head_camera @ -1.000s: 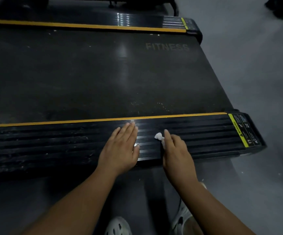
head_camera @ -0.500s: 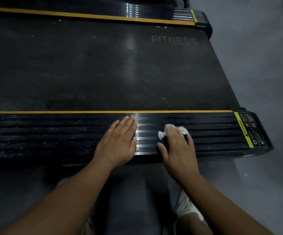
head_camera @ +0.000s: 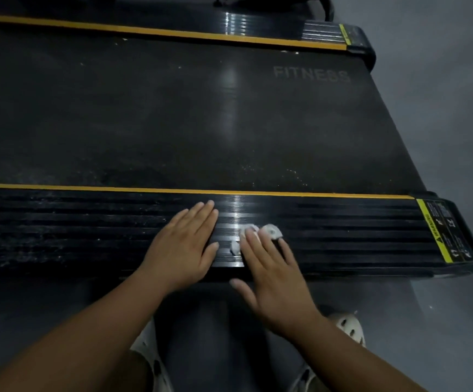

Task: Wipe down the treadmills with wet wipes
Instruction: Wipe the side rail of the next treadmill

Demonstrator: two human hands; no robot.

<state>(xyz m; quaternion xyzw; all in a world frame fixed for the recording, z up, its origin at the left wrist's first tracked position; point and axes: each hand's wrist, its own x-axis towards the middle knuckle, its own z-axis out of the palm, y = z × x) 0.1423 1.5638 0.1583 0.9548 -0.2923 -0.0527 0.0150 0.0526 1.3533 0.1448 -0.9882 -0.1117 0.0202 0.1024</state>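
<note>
I am looking down across the treadmill (head_camera: 328,154) from its near side. At far left its ribbed side rail (head_camera: 59,230) is showing pale specks and streaks along the grooves, with a yellow stripe (head_camera: 88,187) running between it and the dark belt (head_camera: 116,108). Moving right, my left hand (head_camera: 183,247) is lying flat on the rail, palm down, fingers straight and close together, holding nothing. Just beside it the wet wipe (head_camera: 271,230) is sitting bunched on the ribs, mostly covered by my right hand (head_camera: 275,281), with white folds poking out past the fingertips and beside the forefinger. That hand is pressing the wipe down with straight, slightly spread fingers rather than curling round it, and its thumb is hanging off the rail's near edge. The strip of rail between the two hands is gleaming under a light. Further right the rail is showing fewer specks as far as the yellow-and-black warning label (head_camera: 442,230) at its end, and the word FITNESS is reading faintly on the belt above. At far right the grey floor (head_camera: 442,108) is spreading beyond the treadmill's end, and below my arms white clog shoes (head_camera: 348,326) are showing.
</note>
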